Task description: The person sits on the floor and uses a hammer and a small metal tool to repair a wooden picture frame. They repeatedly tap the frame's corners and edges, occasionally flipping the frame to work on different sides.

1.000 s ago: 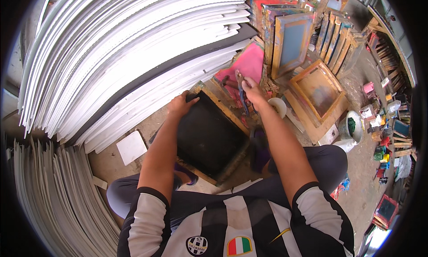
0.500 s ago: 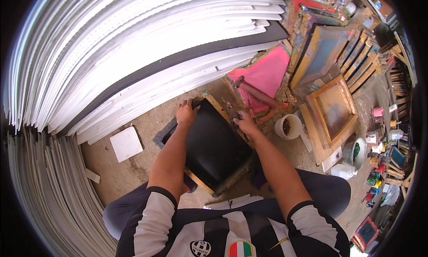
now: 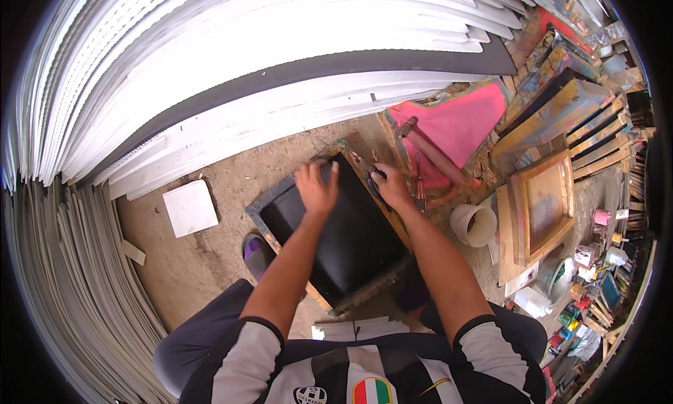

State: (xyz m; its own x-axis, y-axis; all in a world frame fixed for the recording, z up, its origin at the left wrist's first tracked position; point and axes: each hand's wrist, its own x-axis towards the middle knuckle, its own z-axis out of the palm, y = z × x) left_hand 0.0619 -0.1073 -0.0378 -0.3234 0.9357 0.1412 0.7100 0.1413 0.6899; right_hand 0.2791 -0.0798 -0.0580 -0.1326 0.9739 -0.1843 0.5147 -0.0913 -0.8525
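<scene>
A wooden frame (image 3: 405,234) lies at a slant on the ground between my legs, with a smooth black sheet (image 3: 354,243) across it. Near the frame's far end, my left hand (image 3: 317,188) rests over the black sheet, its fingers apart and holding nothing. My right hand (image 3: 392,186) is closed round a small dark tool (image 3: 377,184) at the frame's right rail; the fingers hide most of it, so its kind is unclear. Just right of that hand, a hammer (image 3: 438,151) and a screwdriver (image 3: 419,186) lie on a pink-meshed frame (image 3: 463,116).
A white bucket (image 3: 474,226) stands to the right, beside another wooden screen frame (image 3: 543,207). Large white sheets (image 3: 280,102) are stacked along the far side, grey ones (image 3: 77,264) at the left. A white square piece (image 3: 191,208) lies on the floor. Paint containers crowd the far right.
My left hand has left the frame's far edge and come nearer over the black sheet. The black sheet, bulging before, now lies flatter within the frame. My head view has shifted.
</scene>
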